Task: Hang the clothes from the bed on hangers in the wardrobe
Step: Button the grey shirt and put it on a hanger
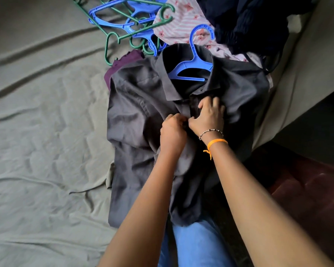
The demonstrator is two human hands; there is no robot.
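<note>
A dark grey collared shirt (143, 116) of smooth, creased cloth lies flat on the rumpled grey-green bed sheet (37, 122), a blue plastic hanger (193, 62) tucked in its neck. The left hand (173, 133) and right hand (208, 118) pinch its button strip. Behind lie loose hangers (127, 22), a pink flowered cloth (181, 22) and dark clothes (249, 22).

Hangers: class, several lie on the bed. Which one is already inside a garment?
The blue hanger in the collar of the grey shirt, its hook poking out the neck. The other blue and green hangers lie bare in a heap.
</note>
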